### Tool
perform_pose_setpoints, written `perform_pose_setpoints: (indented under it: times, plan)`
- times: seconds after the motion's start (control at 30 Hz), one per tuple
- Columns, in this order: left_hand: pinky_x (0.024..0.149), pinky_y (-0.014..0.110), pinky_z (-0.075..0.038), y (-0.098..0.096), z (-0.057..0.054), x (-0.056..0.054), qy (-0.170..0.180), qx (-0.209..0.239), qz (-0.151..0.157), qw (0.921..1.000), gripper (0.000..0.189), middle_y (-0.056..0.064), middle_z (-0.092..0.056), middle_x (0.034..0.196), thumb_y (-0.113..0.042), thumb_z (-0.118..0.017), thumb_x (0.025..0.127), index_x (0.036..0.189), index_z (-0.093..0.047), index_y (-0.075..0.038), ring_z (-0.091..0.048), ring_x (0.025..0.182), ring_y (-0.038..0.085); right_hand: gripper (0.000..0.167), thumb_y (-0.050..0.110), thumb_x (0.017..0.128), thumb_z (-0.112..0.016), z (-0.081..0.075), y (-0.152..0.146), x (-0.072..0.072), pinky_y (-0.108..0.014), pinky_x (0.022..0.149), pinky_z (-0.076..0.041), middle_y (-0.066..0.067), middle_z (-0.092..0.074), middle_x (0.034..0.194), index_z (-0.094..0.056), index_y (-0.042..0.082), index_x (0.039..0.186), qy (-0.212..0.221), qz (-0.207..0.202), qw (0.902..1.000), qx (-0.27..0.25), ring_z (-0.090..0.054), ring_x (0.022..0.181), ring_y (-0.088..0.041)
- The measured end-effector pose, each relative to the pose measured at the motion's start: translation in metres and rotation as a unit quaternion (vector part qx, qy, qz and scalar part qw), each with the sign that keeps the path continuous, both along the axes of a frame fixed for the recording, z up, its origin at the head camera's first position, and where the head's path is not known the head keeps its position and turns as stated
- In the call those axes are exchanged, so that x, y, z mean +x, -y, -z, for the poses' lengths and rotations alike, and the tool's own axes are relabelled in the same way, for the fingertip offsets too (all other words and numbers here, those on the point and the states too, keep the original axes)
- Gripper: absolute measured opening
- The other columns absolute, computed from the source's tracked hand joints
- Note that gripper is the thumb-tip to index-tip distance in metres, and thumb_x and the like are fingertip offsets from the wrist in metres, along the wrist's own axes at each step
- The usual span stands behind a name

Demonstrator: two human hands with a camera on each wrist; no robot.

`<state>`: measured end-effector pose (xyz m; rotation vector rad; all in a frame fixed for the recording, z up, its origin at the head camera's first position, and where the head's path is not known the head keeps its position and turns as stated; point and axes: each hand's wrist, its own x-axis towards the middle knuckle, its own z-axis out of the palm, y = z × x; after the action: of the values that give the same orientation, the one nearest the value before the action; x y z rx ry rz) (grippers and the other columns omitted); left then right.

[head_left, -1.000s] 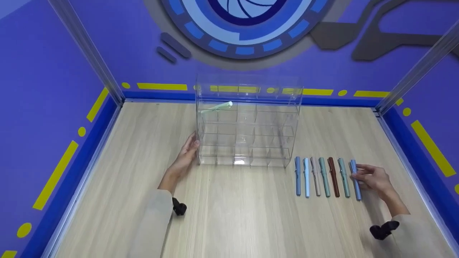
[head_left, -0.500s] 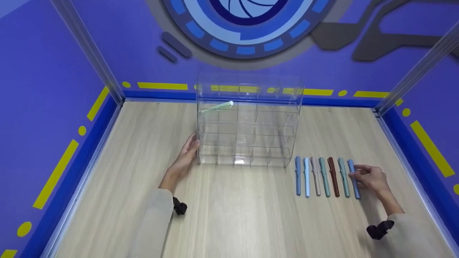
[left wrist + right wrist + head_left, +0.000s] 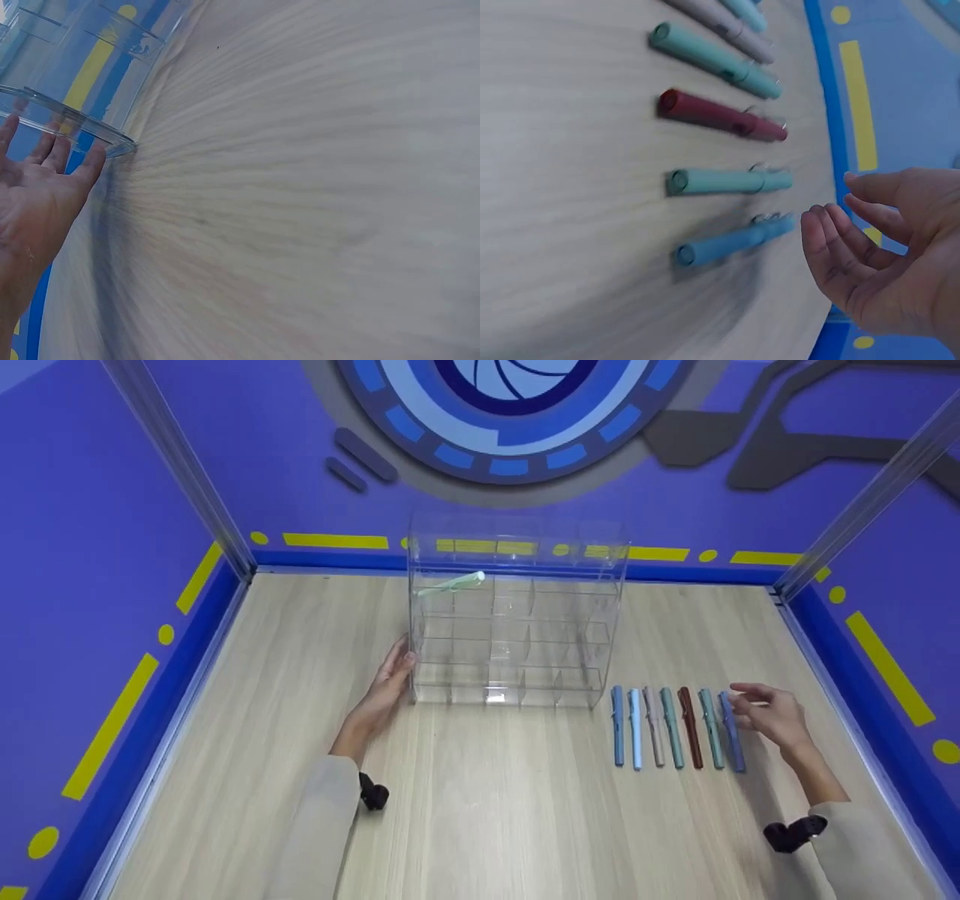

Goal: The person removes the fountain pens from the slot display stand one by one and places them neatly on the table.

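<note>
My left hand [image 3: 386, 682] rests against the left side of a clear acrylic organizer [image 3: 525, 697]; in the left wrist view its fingertips touch the organizer's edge [image 3: 112, 139]. Inside an upper left compartment, a pale green pen [image 3: 454, 583] leans at a slant. On the right, my right hand [image 3: 772, 720] hovers by the cap end of a blue pen [image 3: 733, 735], fingers loosely bent. The right wrist view shows a gap between those fingers and the blue pen [image 3: 735, 241]. Left of it a teal pen [image 3: 712, 731] and a dark red pen [image 3: 691, 729] lie in the row.
The row continues leftward with a green pen [image 3: 672, 729], a greyish pen [image 3: 654, 727], a light blue pen [image 3: 635, 729] and another blue pen [image 3: 617, 727]. Purple-blue panels [image 3: 97, 547] wall in the wooden table [image 3: 480, 802] at the back and both sides.
The right hand has shifted the end blue pen slightly left toward the row, then let it go and drawn back toward its cap end. The left hand stays at the organizer.
</note>
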<state>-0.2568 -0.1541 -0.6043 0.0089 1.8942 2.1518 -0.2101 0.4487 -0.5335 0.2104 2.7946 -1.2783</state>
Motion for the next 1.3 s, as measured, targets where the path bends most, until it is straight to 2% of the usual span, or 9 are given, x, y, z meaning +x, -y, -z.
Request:
perform_pose_setpoints:
  times: [0.13, 0.23, 0.53, 0.63, 0.83, 0.93, 1.1, 1.17, 1.3]
  plan:
    - [0.133, 0.043, -0.008, -0.002, 0.002, -0.001, 0.000, -0.004, -0.003, 1.0000, 0.073, -0.001, -0.002, 0.175, -0.053, -0.046, 0.106, 0.165, -0.010, -0.030, 0.000, 0.162, 0.022, 0.048, 0.021, 0.103, -0.062, -0.011, 0.008, 0.004, -0.017, 0.072, -0.061, 0.017, -0.069, 0.096, -0.055, -0.012, 0.137, -0.017, -0.022, 0.9989, -0.038, -0.064, 0.082, 0.012]
    - [0.133, 0.043, -0.006, -0.003, 0.003, -0.001, 0.000, -0.009, -0.004, 1.0000, 0.072, -0.001, -0.002, 0.175, -0.052, -0.045, 0.107, 0.165, -0.010, -0.030, 0.000, 0.162, 0.022, 0.045, 0.023, 0.104, -0.062, -0.019, 0.013, 0.007, -0.017, 0.075, -0.061, 0.028, -0.065, 0.094, -0.057, -0.008, 0.136, -0.026, -0.039, 0.9969, -0.062, -0.066, 0.085, 0.011]
    - [0.133, 0.046, -0.006, 0.003, 0.002, 0.003, 0.016, -0.011, -0.017, 0.9997, 0.069, 0.002, -0.003, 0.175, -0.048, -0.044, 0.108, 0.166, -0.010, -0.029, -0.001, 0.162, 0.025, 0.041, 0.021, 0.104, -0.062, -0.031, 0.054, 0.006, -0.015, 0.079, -0.060, 0.017, -0.069, 0.107, -0.059, -0.001, 0.138, -0.054, -0.092, 0.9871, -0.120, -0.069, 0.094, 0.004]
    - [0.133, 0.045, -0.005, 0.002, 0.002, 0.003, 0.010, -0.019, -0.007, 0.9997, 0.072, 0.003, -0.001, 0.175, -0.051, -0.043, 0.108, 0.166, -0.007, -0.027, 0.002, 0.162, 0.026, 0.044, 0.021, 0.104, -0.062, -0.034, 0.067, 0.006, -0.016, 0.081, -0.060, 0.017, -0.069, 0.111, -0.056, -0.003, 0.140, -0.053, -0.107, 0.9842, -0.131, -0.069, 0.097, 0.002]
    - [0.133, 0.044, -0.005, -0.003, 0.002, 0.003, 0.017, -0.031, 0.007, 0.9994, 0.073, -0.001, 0.001, 0.175, -0.057, -0.041, 0.106, 0.165, -0.007, -0.033, 0.003, 0.162, 0.023, 0.050, 0.020, 0.105, -0.060, -0.042, 0.088, 0.002, -0.017, 0.085, -0.060, 0.021, -0.067, 0.113, -0.049, -0.006, 0.146, -0.030, -0.134, 0.9796, -0.146, -0.069, 0.102, 0.001]
    - [0.133, 0.044, -0.004, -0.002, 0.001, 0.003, 0.019, -0.024, -0.005, 0.9995, 0.074, -0.001, 0.002, 0.175, -0.057, -0.043, 0.105, 0.166, -0.008, -0.032, 0.004, 0.162, 0.023, 0.050, 0.020, 0.105, -0.060, -0.047, 0.102, -0.005, -0.017, 0.086, -0.059, 0.013, -0.067, 0.119, -0.049, -0.004, 0.147, -0.024, -0.148, 0.9779, -0.146, -0.068, 0.104, 0.002]
    - [0.133, 0.046, -0.003, 0.003, 0.000, 0.002, 0.027, -0.013, -0.017, 0.9994, 0.077, -0.002, 0.000, 0.175, -0.058, -0.048, 0.103, 0.165, -0.010, -0.033, 0.003, 0.162, 0.023, 0.047, 0.017, 0.106, -0.058, -0.057, 0.126, -0.020, -0.019, 0.086, -0.060, -0.013, -0.065, 0.131, -0.050, -0.003, 0.147, -0.028, -0.180, 0.9729, -0.143, -0.068, 0.104, 0.000]
    - [0.133, 0.044, -0.006, 0.004, -0.001, 0.001, 0.031, 0.001, -0.014, 0.9994, 0.076, -0.004, -0.004, 0.174, -0.056, -0.051, 0.103, 0.165, -0.013, -0.034, -0.001, 0.162, 0.021, 0.045, 0.014, 0.106, -0.057, -0.062, 0.135, -0.025, -0.020, 0.086, -0.060, -0.019, -0.064, 0.133, -0.050, -0.004, 0.146, -0.032, -0.188, 0.9707, -0.146, -0.068, 0.103, -0.001]
    - [0.133, 0.044, -0.009, 0.006, -0.004, -0.001, 0.023, 0.052, -0.005, 0.9984, 0.074, 0.001, -0.012, 0.173, -0.044, -0.056, 0.105, 0.165, -0.017, -0.027, -0.009, 0.162, 0.023, 0.043, 0.010, 0.105, -0.057, -0.070, 0.152, -0.035, -0.020, 0.084, -0.061, -0.022, -0.065, 0.132, -0.051, -0.007, 0.144, -0.041, -0.200, 0.9675, -0.149, -0.069, 0.102, -0.002]
